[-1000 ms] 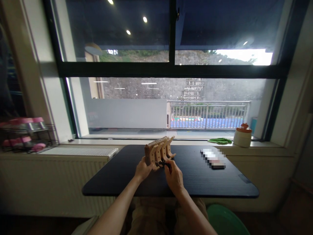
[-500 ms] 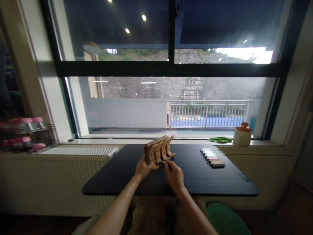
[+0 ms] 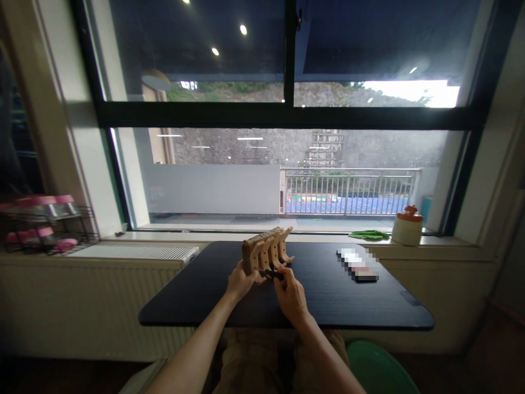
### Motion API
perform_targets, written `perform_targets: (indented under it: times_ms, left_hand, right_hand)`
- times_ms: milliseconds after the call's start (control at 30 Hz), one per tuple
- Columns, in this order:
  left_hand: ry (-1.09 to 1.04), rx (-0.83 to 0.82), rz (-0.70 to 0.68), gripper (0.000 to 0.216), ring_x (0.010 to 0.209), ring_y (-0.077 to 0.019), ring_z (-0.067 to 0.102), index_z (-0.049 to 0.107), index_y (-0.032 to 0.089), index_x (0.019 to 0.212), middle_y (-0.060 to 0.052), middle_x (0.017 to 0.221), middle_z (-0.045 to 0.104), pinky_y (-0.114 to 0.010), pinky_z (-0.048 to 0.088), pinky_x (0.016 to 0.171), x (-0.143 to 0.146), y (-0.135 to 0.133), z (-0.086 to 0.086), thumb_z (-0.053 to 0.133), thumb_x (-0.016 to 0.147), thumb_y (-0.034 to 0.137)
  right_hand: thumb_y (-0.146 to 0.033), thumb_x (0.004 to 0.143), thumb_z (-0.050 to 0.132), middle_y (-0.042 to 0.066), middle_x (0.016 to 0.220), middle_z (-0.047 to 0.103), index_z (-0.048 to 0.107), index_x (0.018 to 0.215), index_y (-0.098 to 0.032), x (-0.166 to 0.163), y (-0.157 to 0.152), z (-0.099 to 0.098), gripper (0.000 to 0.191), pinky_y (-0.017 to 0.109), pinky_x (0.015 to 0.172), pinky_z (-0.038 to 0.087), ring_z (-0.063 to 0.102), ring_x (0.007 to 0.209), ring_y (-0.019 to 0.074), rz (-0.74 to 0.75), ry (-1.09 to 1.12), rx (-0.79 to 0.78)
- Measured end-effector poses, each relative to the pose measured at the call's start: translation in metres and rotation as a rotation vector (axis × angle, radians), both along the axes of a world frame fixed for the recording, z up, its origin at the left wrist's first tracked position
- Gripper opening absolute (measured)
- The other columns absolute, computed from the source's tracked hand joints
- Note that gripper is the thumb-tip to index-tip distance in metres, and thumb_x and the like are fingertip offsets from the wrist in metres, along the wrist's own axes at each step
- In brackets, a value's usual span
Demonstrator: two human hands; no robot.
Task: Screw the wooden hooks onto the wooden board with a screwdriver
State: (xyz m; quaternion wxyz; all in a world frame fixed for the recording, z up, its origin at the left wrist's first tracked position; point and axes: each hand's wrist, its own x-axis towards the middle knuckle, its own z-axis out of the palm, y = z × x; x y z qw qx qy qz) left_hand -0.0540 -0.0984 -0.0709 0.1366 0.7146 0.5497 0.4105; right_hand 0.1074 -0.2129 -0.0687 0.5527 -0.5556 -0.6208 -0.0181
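A wooden rack (image 3: 266, 249) with several curved light-wood hooks along its front and a bark-like top edge stands tilted on the dark table (image 3: 197, 293). My left hand (image 3: 240, 283) is closed around the rack's near left end. In the fingers of my right hand (image 3: 290, 293) is a slim black tool (image 3: 271, 273), its kind too small to make out. The tool points left and lies against or just in front of the lower part of the nearest hooks; I cannot tell whether it touches them.
A blurred-out flat object (image 3: 357, 265) lies on the table's right side. On the windowsill are a green cloth (image 3: 369, 235) and a white jar with an orange lid (image 3: 407, 227). A wire rack with pink-topped items (image 3: 47, 221) stands at far left, near a radiator (image 3: 135, 253). A green stool (image 3: 379, 369) is below right.
My right hand has shifted slightly up and left, and more of the black tool shows. The left hand and the wooden rack have hardly moved.
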Motion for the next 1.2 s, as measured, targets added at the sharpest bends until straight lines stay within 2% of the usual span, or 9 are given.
perform_targets:
  times_ms: [333, 467, 700, 967, 1200]
  left_hand:
    - [0.01, -0.013, -0.017, 0.043, 0.094, -0.0228, 0.061, 0.048, 0.021, 0.11, -0.007, 0.102, 0.065, -0.029, 0.044, 0.078, -0.003, -0.0029, 0.0034, 0.055, 0.073, 0.041]
    - [0.006, -0.017, -0.019, 0.044, 0.094, -0.0226, 0.061, 0.047, 0.021, 0.112, -0.006, 0.102, 0.064, -0.029, 0.044, 0.078, -0.0029, -0.0031, 0.0029, 0.054, 0.073, 0.041]
    - [-0.003, -0.028, -0.021, 0.043, 0.092, -0.0223, 0.061, 0.048, 0.02, 0.112, -0.006, 0.1, 0.065, -0.028, 0.044, 0.078, -0.0018, -0.0066, 0.0052, 0.055, 0.074, 0.04]
    - [-0.012, -0.025, -0.01, 0.043, 0.094, -0.0226, 0.061, 0.048, 0.02, 0.111, -0.006, 0.102, 0.065, -0.028, 0.044, 0.078, -0.0008, -0.0073, 0.0067, 0.056, 0.073, 0.038]
    - [-0.013, -0.014, -0.008, 0.041, 0.093, -0.0218, 0.061, 0.048, 0.019, 0.11, -0.007, 0.101, 0.064, -0.029, 0.044, 0.078, -0.0011, -0.0032, 0.0034, 0.055, 0.073, 0.037]
  right_hand:
    - [-0.039, 0.083, 0.045, -0.001, 0.064, 0.06, 0.061, 0.085, -0.021, 0.0031, -0.002, 0.0024, 0.024, 0.023, 0.056, 0.035, 0.053, 0.056, 0.013, -0.082, 0.03, -0.027]
    - [-0.034, 0.083, 0.045, -0.002, 0.072, 0.062, 0.061, 0.096, -0.023, 0.0012, -0.0051, 0.0063, 0.023, 0.021, 0.059, 0.037, 0.053, 0.059, 0.0113, -0.041, 0.018, -0.004]
    - [-0.021, 0.077, 0.046, 0.0, 0.09, 0.063, 0.059, 0.099, -0.023, -0.0012, -0.0045, 0.0074, 0.025, 0.021, 0.066, 0.042, 0.054, 0.064, 0.0101, 0.041, -0.014, 0.025]
    - [-0.025, 0.079, 0.047, 0.001, 0.079, 0.065, 0.06, 0.098, -0.021, 0.0019, -0.0006, 0.0015, 0.023, 0.022, 0.061, 0.04, 0.057, 0.064, 0.0128, -0.043, -0.011, -0.026]
    - [-0.038, 0.084, 0.045, 0.001, 0.067, 0.066, 0.063, 0.089, -0.022, 0.0038, 0.0002, -0.0007, 0.024, 0.023, 0.056, 0.036, 0.061, 0.062, 0.0158, -0.103, -0.058, -0.099]
